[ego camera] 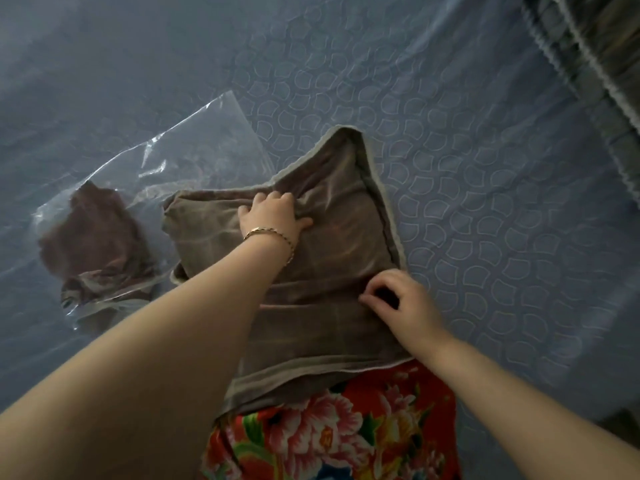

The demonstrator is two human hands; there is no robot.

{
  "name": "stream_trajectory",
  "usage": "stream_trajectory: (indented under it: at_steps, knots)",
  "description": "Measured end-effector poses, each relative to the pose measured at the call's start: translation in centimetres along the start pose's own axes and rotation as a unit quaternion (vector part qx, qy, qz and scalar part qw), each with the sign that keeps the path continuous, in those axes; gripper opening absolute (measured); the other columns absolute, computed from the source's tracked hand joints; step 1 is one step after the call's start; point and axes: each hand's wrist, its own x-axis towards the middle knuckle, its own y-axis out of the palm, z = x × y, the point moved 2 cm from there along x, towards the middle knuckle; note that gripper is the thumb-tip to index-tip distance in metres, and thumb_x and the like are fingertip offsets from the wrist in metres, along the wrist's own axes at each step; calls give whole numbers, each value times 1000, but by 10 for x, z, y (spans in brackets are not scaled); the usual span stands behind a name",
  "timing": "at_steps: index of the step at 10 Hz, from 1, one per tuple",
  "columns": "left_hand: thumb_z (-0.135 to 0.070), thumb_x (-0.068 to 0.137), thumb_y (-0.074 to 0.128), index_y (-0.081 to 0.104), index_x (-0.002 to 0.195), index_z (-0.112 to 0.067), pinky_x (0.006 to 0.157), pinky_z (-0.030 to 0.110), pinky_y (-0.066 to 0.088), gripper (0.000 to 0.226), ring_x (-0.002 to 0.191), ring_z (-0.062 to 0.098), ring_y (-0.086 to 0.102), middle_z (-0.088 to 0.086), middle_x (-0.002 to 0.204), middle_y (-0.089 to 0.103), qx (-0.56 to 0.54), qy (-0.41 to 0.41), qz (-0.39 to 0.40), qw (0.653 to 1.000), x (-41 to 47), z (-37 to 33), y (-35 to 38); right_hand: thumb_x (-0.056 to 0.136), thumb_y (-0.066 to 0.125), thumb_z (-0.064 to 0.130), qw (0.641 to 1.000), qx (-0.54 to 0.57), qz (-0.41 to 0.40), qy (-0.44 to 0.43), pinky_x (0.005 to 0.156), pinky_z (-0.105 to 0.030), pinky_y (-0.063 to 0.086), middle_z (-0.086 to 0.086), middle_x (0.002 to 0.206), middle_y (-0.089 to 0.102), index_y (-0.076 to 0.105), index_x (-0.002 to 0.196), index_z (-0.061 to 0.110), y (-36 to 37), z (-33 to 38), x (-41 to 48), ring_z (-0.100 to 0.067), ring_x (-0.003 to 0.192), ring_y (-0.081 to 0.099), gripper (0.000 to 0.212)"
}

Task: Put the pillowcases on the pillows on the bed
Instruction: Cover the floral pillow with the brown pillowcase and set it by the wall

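— The bed (485,202), blue and quilted: what's on it?
— My brown pillowcase (329,244), lying lengthwise away from me, closed corner far. The floral pillow (381,417) sticks out of its near mouth.
— Your hands?
— My left hand (273,216) bunches the far cloth; my right hand (401,303) pinches the right edge.
— Anything close by?
— A clear plastic bag (166,157) holding brown cloth (93,230), just left.

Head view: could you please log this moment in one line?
pillowcase partly over floral pillow; left hand grips it; right hand pinches edge
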Motion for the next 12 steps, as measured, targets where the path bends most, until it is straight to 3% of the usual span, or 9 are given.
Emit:
stream_trajectory:
  at_steps: [1, 2, 3, 4, 5, 7, 9, 11, 12]
  knots:
    - [-44, 91, 47, 54, 107, -13, 95, 41, 32, 36, 118, 29, 45, 8, 120, 57, -84, 3, -110, 990, 0, 6, 9, 83, 60, 51, 946, 20, -14, 324, 98, -33, 41, -13, 122, 57, 55, 122, 4, -5, -43, -8, -28, 114, 53, 62]
    - [-35, 91, 52, 53, 95, -3, 86, 40, 34, 32, 106, 34, 50, 17, 106, 60, -226, -23, -189, 955, -22, 19, 9, 86, 51, 54, 925, 115, 55, 359, 90, -32, 47, -15, 109, 66, 64, 108, 1, 2, -51, -11, -28, 101, 62, 59]
    - [-25, 92, 53, 53, 97, 7, 81, 36, 31, 32, 100, 38, 51, 28, 104, 58, -339, -99, -265, 897, -39, 32, -9, 96, 44, 34, 958, 157, 29, 240, 70, -19, 47, -8, 88, 69, 68, 85, 6, -2, -16, 3, -17, 81, 62, 38]
    - [-24, 94, 50, 53, 105, 9, 81, 33, 28, 35, 103, 37, 50, 29, 109, 57, -367, -170, -312, 860, -48, 51, -33, 99, 40, 28, 949, 192, 44, 245, 81, -28, 47, -12, 101, 67, 66, 101, -1, 7, 1, 12, -22, 94, 61, 39]
    - [-26, 94, 49, 52, 105, 8, 79, 32, 27, 37, 101, 39, 52, 30, 107, 57, -358, -193, -318, 856, -52, 67, -45, 98, 43, 25, 916, 139, 62, 372, 82, -30, 43, -18, 119, 61, 59, 115, -3, 19, 3, 19, -31, 111, 56, 37]
    - [-23, 94, 49, 52, 100, 8, 76, 32, 27, 32, 94, 35, 50, 28, 100, 57, -362, -220, -347, 837, -48, 67, -37, 97, 37, 12, 909, 18, 157, 386, 96, -31, 39, -17, 133, 51, 51, 127, -2, 31, 26, 34, -30, 123, 47, 36]
    - [-27, 91, 53, 50, 83, -8, 77, 32, 32, 21, 84, 26, 49, 13, 83, 54, -387, -230, -353, 820, -44, 85, -39, 86, 60, 6, 824, 321, 24, 467, 77, -43, 51, -23, 96, 64, 62, 94, 3, -3, -2, 10, -33, 84, 61, 9]
    - [-1, 75, 65, 37, 65, -23, 54, 11, 34, 38, 81, 15, 43, -9, 66, 39, -461, -256, -256, 810, 8, 88, -42, 87, 64, 17, 891, 175, -72, 412, 60, -31, 26, -8, 60, 42, 41, 57, 10, -17, -22, -31, -21, 64, 44, 38]
    - [-4, 81, 60, 53, 101, -15, 89, 19, 39, 24, 102, 22, 47, 6, 104, 51, -399, -165, -222, 874, -4, 59, -35, 92, 57, 20, 864, 177, -114, 457, 71, -35, 35, -17, 90, 56, 51, 84, 5, -10, -20, -20, -26, 83, 48, 18]
